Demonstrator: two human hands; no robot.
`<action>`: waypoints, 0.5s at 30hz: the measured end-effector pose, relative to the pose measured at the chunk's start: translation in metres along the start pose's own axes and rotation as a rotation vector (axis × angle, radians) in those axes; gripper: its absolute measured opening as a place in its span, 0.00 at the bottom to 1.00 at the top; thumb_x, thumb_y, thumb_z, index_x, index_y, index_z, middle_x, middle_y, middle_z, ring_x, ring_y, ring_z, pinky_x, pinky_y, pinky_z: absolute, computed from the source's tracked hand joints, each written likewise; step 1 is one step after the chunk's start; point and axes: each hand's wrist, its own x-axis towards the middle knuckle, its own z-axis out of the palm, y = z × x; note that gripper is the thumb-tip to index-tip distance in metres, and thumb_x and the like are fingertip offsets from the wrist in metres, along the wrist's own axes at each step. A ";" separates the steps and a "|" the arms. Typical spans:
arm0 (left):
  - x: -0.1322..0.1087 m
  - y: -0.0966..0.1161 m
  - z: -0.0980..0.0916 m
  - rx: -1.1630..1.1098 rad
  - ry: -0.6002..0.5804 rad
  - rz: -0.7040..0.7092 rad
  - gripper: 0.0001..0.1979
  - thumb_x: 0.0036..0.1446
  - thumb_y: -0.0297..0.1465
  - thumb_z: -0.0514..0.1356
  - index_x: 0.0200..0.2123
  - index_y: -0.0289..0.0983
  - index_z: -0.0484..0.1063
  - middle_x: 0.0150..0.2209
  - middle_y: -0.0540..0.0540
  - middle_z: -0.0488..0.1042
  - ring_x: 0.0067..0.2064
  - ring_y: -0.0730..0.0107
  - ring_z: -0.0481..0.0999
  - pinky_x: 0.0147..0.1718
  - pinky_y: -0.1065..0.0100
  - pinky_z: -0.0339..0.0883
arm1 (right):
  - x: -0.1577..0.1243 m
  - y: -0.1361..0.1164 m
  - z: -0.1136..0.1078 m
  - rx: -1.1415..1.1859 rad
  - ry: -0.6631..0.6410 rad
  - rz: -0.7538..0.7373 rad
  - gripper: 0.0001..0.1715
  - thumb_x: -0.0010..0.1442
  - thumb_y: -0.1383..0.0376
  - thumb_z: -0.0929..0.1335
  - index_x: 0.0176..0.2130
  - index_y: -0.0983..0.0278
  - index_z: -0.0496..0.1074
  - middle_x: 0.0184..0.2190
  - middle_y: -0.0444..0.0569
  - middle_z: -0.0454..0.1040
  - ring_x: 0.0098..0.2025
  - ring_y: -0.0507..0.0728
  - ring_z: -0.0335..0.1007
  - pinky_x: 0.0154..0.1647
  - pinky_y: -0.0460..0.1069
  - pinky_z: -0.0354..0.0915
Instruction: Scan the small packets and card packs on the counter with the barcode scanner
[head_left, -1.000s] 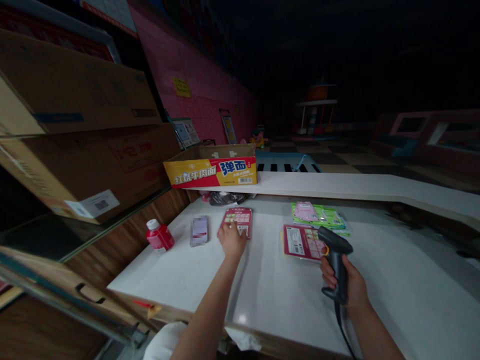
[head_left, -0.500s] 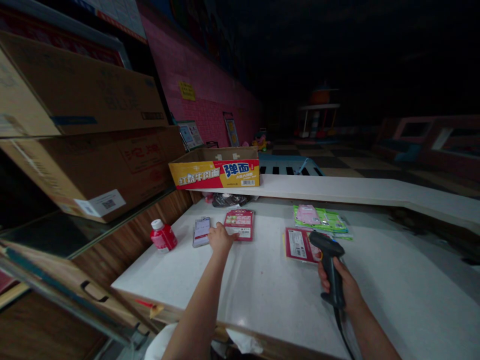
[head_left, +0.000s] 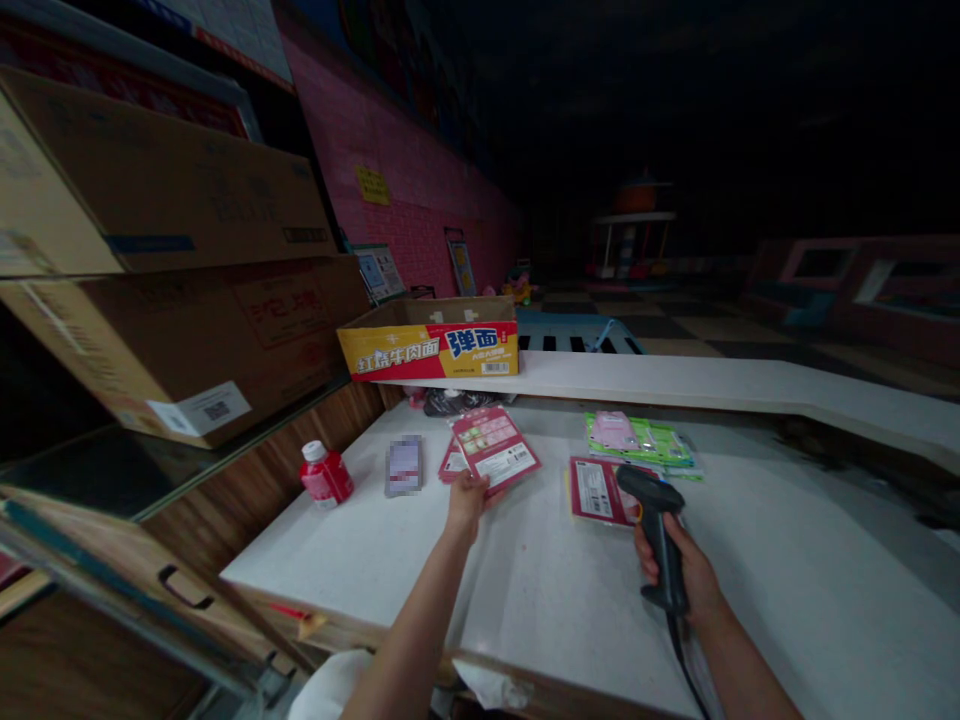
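My left hand [head_left: 466, 497] grips the near edge of a flat red packet [head_left: 496, 447] and holds it tilted above the white counter [head_left: 570, 590]. Another red packet [head_left: 451, 463] lies under it on the counter. My right hand [head_left: 679, 570] is closed around the grip of a black barcode scanner [head_left: 651, 520], whose head points left over a third red packet [head_left: 596, 490]. The scanner's cable runs down past my wrist.
A red bottle with a white cap [head_left: 322, 473] and a phone [head_left: 403, 465] lie left of the packets. Green and pink packets [head_left: 637, 437] rest further back. A yellow-red noodle box [head_left: 431, 338] stands on the raised ledge [head_left: 712, 385]. Large cardboard boxes [head_left: 172, 260] fill the left shelf.
My left hand was lying on the red packets; it has now picked the top one up and tilted it toward the scanner. My right hand with the scanner has hardly moved.
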 end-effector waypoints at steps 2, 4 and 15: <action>-0.001 -0.014 0.009 -0.018 -0.019 0.113 0.24 0.38 0.37 0.72 0.38 0.37 0.70 0.40 0.42 0.78 0.38 0.60 0.79 0.33 0.60 0.77 | 0.000 0.002 0.000 -0.019 0.008 -0.012 0.23 0.55 0.47 0.71 0.40 0.63 0.73 0.19 0.42 0.68 0.15 0.49 0.59 0.12 0.43 0.59; 0.001 -0.025 0.017 -0.008 -0.042 0.194 0.25 0.38 0.41 0.71 0.38 0.37 0.68 0.41 0.42 0.77 0.39 0.61 0.78 0.33 0.61 0.76 | 0.001 0.003 0.000 -0.055 0.017 -0.019 0.24 0.54 0.47 0.72 0.41 0.63 0.73 0.19 0.41 0.68 0.15 0.49 0.59 0.12 0.43 0.60; 0.012 -0.046 0.020 0.207 0.017 0.290 0.20 0.45 0.44 0.67 0.36 0.37 0.69 0.35 0.45 0.75 0.37 0.64 0.75 0.31 0.67 0.73 | -0.012 -0.008 0.035 -0.278 0.048 0.120 0.17 0.53 0.54 0.75 0.34 0.61 0.70 0.19 0.41 0.71 0.17 0.50 0.65 0.15 0.44 0.65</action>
